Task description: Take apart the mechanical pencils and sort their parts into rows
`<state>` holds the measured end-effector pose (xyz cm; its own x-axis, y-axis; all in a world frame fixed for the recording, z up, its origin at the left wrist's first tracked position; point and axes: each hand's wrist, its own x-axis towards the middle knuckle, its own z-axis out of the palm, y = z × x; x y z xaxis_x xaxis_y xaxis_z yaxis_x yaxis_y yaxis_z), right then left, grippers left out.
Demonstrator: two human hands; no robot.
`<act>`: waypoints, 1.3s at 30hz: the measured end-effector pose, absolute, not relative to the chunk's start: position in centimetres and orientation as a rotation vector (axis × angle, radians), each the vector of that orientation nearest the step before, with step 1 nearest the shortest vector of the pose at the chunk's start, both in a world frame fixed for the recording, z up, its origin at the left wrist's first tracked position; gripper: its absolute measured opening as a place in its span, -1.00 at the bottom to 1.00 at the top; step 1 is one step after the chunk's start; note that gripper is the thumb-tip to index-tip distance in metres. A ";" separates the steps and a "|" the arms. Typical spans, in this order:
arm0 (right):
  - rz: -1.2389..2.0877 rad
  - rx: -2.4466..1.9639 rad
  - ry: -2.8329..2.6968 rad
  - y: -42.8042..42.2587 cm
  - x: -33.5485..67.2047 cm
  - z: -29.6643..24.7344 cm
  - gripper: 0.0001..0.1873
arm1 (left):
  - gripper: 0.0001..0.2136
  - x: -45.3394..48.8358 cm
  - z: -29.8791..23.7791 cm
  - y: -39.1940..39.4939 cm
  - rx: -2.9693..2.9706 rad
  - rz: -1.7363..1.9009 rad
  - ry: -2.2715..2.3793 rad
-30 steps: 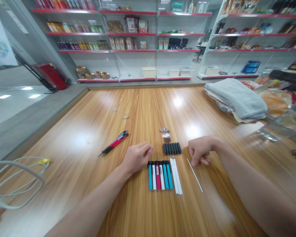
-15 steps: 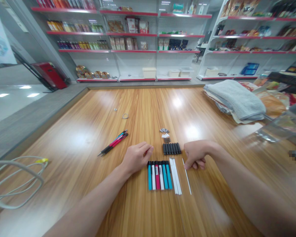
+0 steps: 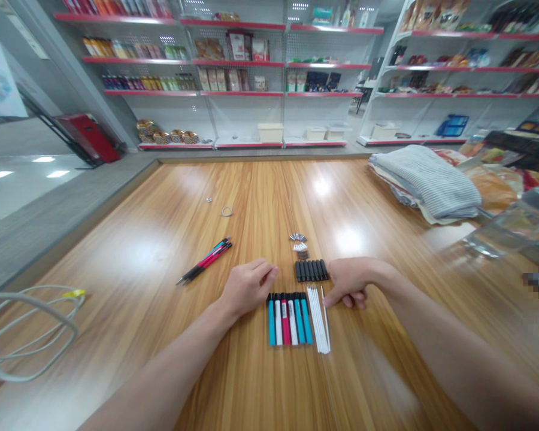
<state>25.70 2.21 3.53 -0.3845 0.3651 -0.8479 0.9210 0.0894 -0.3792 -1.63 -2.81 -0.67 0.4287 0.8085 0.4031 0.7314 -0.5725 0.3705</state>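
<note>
My right hand (image 3: 350, 281), its fingers curled, has its thumb and fingertips at the upper part of a thin white pen refill (image 3: 326, 320). That refill lies against the right side of several similar refills (image 3: 315, 317) in a row. To their left are several pen barrels (image 3: 290, 323) in blue, white and pink with black tops. My left hand (image 3: 250, 284) rests loosely closed on the table beside the barrels' upper left end; nothing shows in it. Short black grips (image 3: 311, 270) stand in a row above, then small springs (image 3: 302, 255), white pieces (image 3: 300, 246) and metal tips (image 3: 297, 237).
Assembled pens (image 3: 205, 261) lie left of my left hand. Farther off are a small ring (image 3: 227, 211) and a tiny metal piece (image 3: 209, 200). A pale cable (image 3: 31, 377) coils at left. Folded cloth (image 3: 431, 179) and a clear container (image 3: 498, 230) sit at right.
My right hand has moved left, sliding the separate refill up against the row of refills. My left hand stays in place.
</note>
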 end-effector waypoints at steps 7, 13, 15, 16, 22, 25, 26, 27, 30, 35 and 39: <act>-1.264 1.273 1.818 2.2 25.4 3.5 -0.39 | -0.78 -1.6 -0.8 -2.8 2.543 0.842 1.374; -1.234 1.306 1.841 1.9 25.1 3.7 -0.40 | -0.78 -1.6 -0.9 -2.7 2.540 0.855 1.372; -1.224 1.312 1.839 1.8 25.0 3.7 -0.39 | -0.78 -1.6 -0.8 -2.7 2.524 0.862 1.372; -1.222 1.309 1.836 1.8 25.0 3.8 -0.39 | -0.77 -1.6 -0.8 -2.7 2.513 0.867 1.372; -1.234 1.258 1.828 2.2 25.3 4.0 -0.37 | -0.85 -1.4 0.1 -3.0 2.411 0.958 1.314; -1.258 1.245 1.827 2.3 25.5 3.8 -0.40 | -0.82 -1.4 0.7 -3.2 2.332 1.049 1.319; -1.258 1.247 1.828 2.4 25.5 3.8 -0.40 | -0.82 -1.5 0.8 -3.2 2.312 1.076 1.329; -1.255 1.252 1.828 2.4 25.5 3.7 -0.40 | -0.81 -1.5 1.0 -3.3 2.297 1.098 1.341; -1.242 1.265 1.834 2.3 25.4 3.4 -0.38 | -0.78 -1.7 1.2 -3.3 2.267 1.140 1.360; -1.255 1.244 1.839 2.4 25.6 3.7 -0.41 | -0.64 -1.7 0.7 -3.0 2.214 1.199 1.300; -1.333 1.206 1.992 2.9 25.9 4.1 -0.43 | -0.68 -1.7 0.1 -2.5 2.102 1.265 1.292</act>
